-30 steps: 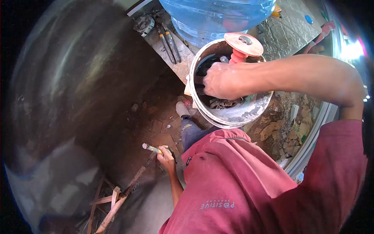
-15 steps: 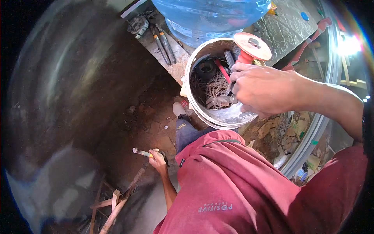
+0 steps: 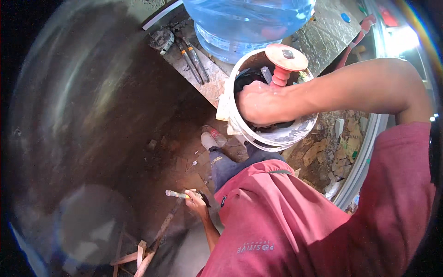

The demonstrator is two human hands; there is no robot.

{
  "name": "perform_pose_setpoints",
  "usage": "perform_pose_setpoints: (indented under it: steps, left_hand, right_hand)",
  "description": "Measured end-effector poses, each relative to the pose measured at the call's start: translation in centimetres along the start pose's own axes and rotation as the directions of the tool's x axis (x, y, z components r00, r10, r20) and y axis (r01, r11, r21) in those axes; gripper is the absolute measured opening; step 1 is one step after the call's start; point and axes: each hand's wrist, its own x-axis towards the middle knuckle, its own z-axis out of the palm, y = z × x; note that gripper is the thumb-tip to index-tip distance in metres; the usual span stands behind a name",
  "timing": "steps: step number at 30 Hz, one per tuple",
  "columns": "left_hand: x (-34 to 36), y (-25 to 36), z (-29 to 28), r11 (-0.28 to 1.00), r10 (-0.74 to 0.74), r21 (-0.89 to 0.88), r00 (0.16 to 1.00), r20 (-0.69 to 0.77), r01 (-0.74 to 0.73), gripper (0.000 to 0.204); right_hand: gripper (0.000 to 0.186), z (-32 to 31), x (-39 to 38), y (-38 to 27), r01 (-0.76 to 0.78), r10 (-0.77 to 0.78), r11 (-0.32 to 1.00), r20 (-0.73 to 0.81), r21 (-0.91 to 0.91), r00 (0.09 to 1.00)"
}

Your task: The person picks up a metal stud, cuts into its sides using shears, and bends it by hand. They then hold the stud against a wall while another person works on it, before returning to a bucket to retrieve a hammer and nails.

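My right hand (image 3: 262, 105) reaches down into a white plaster-smeared bucket (image 3: 272, 141); its fingers are hidden, so any grip is out of sight. Beside the wrist, a red ribbed stem topped by a pale red disc (image 3: 287, 57) sticks up out of the bucket. A grey bar-like piece (image 3: 266, 74) shows behind the knuckles. Lower down on the left, my left hand (image 3: 196, 203) is wrapped round a hand tool with a worn pale and yellow handle (image 3: 176, 194). A dark part of it shows beyond the hand, its kind unclear.
A large blue water bottle (image 3: 249, 27) stands on a dusty board (image 3: 330, 39) behind the bucket. Orange-and-black-handled pliers (image 3: 192, 60) and a roll of tape (image 3: 162, 40) lie at its left. Wooden poles (image 3: 148, 258) lean at lower left; rubble (image 3: 323, 157) covers the floor at right.
My right hand has moved left and deeper into the bucket, covering the nails and tools seen there before. The red disc has tipped slightly. My left hand still holds the tool, shifted a little lower.
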Motion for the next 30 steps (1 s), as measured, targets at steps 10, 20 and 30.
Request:
perform_pose_setpoints:
  steps: [10,20,30]
  left_hand:
    - [4.2,-3.3,0.6,0.975,-0.161,-0.161,0.986,-0.032,0.154,0.056]
    - [5.5,-2.2,-4.1,0.989,-0.098,-0.121,0.989,-0.109,0.084,0.057]
    - [-0.9,0.1,-5.5,0.947,-0.061,0.280,0.945,-0.322,0.157,0.057]
  right_hand:
    - [0.011,3.2,0.5,1.0,-0.053,0.042,0.994,-0.109,-0.100,0.993]
    - [0.016,-1.0,-2.4,1.9,-0.320,0.314,0.920,0.062,0.226,0.947]
    - [0.005,-1.2,-3.3,2.0,-0.096,0.157,0.951,-0.193,0.293,0.969]
